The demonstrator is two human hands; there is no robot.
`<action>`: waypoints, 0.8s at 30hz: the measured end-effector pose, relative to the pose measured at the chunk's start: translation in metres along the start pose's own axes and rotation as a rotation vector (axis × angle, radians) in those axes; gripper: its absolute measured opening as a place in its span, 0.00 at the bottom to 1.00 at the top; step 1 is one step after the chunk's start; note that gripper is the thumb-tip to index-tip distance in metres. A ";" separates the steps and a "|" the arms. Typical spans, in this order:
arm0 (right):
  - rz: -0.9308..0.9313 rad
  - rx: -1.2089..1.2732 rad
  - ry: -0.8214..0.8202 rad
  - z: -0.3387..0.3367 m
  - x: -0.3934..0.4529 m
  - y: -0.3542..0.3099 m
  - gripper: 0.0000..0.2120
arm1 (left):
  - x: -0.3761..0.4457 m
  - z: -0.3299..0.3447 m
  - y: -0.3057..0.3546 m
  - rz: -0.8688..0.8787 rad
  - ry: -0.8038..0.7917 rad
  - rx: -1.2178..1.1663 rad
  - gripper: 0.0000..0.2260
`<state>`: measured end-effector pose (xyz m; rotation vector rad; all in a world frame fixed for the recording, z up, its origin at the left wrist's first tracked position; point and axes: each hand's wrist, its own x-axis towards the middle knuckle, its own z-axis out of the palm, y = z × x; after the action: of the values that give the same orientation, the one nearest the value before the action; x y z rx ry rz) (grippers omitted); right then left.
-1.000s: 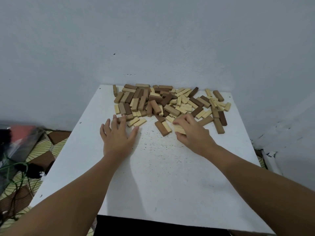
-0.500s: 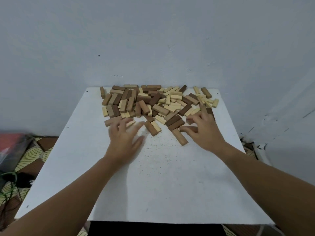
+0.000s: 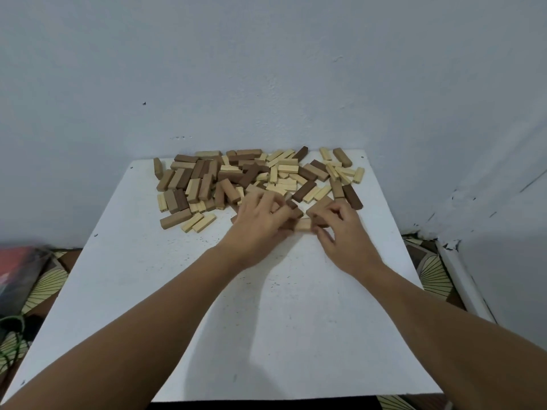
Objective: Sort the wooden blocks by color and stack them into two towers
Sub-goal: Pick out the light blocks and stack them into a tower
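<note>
Blocks (image 3: pixel 254 176) are heaped along the table's (image 3: pixel 183 321) far edge. At the heap's near side, a pale block (image 3: pixel 302 224) is pinched between the curled fingers of left hand (image 3: pixel 260 224) and right hand (image 3: pixel 340 232).

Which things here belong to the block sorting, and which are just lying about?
Job: pile of wooden blocks; pale block between both hands; left hand; right hand; white table.
Lying about: red blurred object; green cable; patterned floor mat.
</note>
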<state>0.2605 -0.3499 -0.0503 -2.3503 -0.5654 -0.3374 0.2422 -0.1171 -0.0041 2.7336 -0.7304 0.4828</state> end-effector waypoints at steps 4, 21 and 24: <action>0.098 0.056 0.086 -0.005 -0.002 -0.003 0.22 | 0.035 -0.005 -0.010 -0.447 0.053 -0.048 0.16; 0.238 -0.246 -0.238 0.001 0.008 0.002 0.31 | -0.074 -0.005 -0.011 -0.698 0.034 -0.105 0.24; 0.165 -0.292 -0.160 0.002 0.006 -0.001 0.27 | -0.086 -0.007 -0.019 -0.726 0.055 -0.099 0.27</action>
<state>0.2653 -0.3455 -0.0491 -2.7040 -0.4141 -0.1652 0.1806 -0.0617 -0.0340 2.6275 0.2609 0.3309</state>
